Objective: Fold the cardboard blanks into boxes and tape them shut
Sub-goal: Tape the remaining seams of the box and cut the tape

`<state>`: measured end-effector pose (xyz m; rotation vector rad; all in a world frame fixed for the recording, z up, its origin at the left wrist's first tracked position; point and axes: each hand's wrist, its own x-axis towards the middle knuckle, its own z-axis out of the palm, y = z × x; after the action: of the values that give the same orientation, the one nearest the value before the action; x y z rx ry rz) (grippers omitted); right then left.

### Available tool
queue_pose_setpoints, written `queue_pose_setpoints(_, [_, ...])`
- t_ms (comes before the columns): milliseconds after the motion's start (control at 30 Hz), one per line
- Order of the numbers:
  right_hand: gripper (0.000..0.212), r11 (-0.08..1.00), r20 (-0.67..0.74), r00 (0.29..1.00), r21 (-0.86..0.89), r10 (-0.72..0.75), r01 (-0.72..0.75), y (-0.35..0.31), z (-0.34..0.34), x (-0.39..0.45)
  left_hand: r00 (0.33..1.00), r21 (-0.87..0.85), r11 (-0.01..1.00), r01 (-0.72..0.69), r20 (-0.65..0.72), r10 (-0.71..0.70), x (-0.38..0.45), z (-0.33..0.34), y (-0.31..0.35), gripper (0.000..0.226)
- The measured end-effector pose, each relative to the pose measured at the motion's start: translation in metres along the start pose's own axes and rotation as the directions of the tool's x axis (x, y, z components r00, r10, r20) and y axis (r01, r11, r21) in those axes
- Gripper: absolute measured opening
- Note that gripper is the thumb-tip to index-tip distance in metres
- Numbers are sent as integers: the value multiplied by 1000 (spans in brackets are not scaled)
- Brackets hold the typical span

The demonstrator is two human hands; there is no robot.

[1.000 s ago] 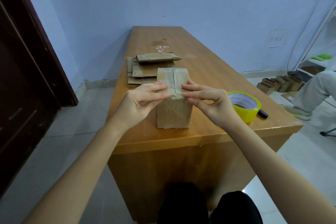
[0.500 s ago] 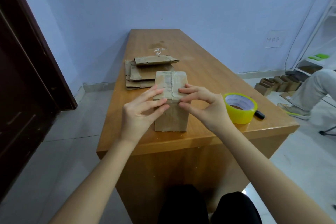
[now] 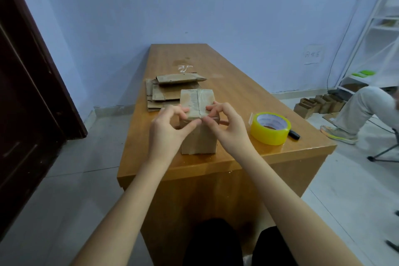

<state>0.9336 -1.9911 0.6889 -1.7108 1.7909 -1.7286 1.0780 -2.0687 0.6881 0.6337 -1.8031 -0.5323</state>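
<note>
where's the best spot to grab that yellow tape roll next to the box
Take the yellow tape roll from above with the right hand, which is nearest: it lies flat on the wooden table with its open core facing up, so fingers can likely hook inside and the thumb press the outer wall. Avoid the loose tape end on its left.

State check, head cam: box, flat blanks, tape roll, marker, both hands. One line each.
box: folded up, standing upright on the table, tape strip along its top seam
cardboard blanks: flat, stacked behind the box
tape roll: lying flat, right of the box, untouched
marker: lying beside the roll
left hand: fingers curled, pinching the box's top front edge
right hand: pinching the same edge at the tape
</note>
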Motion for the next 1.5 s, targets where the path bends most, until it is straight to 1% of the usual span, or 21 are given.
queue_pose_setpoints(67, [9,997,44,997,-39,-64,66,5,1,-3,1000,27,999,-24,5,23,-4,1,-2,27])
queue_pose_setpoints(133, [14,994,71,992,-33,-104,107,10,2,-6,1000,31,999,-12,10,12,-4,2,-2,26])
queue_pose_setpoints(267, [14,997,80,994,25,-71,69,12,1,-11,996,-84,995,46,84,-39,-4,-2,-6,24])
queue_pose_setpoints(333, [24,998,72,995,18,-64,63,10,2,-12,993,-139,988,65,111,-50,-7,-6,-6,21])
queue_pose_setpoints(367, [29,999,58,997,4,-54,54,8,3,-12,993,-163,984,68,110,-51,-8,-6,-6,20])
queue_pose_setpoints(433, [31,999,4,1000,-25,-21,21,4,7,-10,995,-184,980,71,83,-56,-9,-5,-5,20])
queue_pose_setpoints(500, [28,998,-50,999,-68,-16,12,3,12,-9,997,-184,980,77,41,-71,-9,-1,-4,18])
queue_pose_setpoints(600, [22,993,-68,997,-110,-42,35,3,14,-9,995,-218,971,101,-4,-105,-10,2,-3,14])
queue_pose_setpoints(667, [17,997,-60,996,-52,-59,56,6,13,-10,994,-237,966,100,-7,-105,-11,1,-2,15])
queue_pose_setpoints(733, [13,998,-33,998,32,-44,45,6,10,-10,992,-274,954,123,19,-123,-11,0,-2,19])
queue_pose_setpoints(867, [19,978,70,997,207,25,-39,5,-1,-10,977,-383,899,213,73,-201,-10,-5,-1,23])
queue_pose_setpoints(933, [22,966,110,994,253,21,-48,7,-6,-9,969,-418,875,243,76,-234,-11,-5,0,23])
queue_pose_setpoints(1000, [25,960,116,993,277,14,-46,7,-5,-9,952,-474,830,295,72,-298,-12,-3,1,21])
queue_pose_setpoints(1067, [25,947,98,995,318,9,-39,6,-3,-11,917,-539,758,367,73,-392,-14,-3,2,19])
queue_pose_setpoints(1133, [23,944,86,996,327,21,-49,2,-3,-12,888,-561,712,422,98,-449,-13,-5,3,19])
queue_pose_setpoints(1200, [18,962,105,992,258,67,-92,-3,-9,-7,875,-526,713,465,148,-461,-7,-13,6,19])
queue_pose_setpoints(1267, [15,986,135,986,124,94,-111,-8,-18,2,882,-458,756,468,185,-434,4,-22,12,17])
queue_pose_setpoints(1300, [13,994,147,985,59,88,-97,-11,-23,7,889,-409,790,457,196,-413,11,-25,17,15])
queue_pose_setpoints(1367, [3,996,156,984,-52,82,-75,-15,-32,19,899,-247,872,423,232,-371,30,-28,28,12])
queue_pose_setpoints(1433, [9,980,154,981,-175,122,-95,-19,-37,29,891,-45,924,380,284,-353,54,-26,36,10])
queue_pose_setpoints(1500, [22,921,150,952,-329,267,-206,-27,-40,35,893,164,942,293,303,-331,82,-21,39,10])
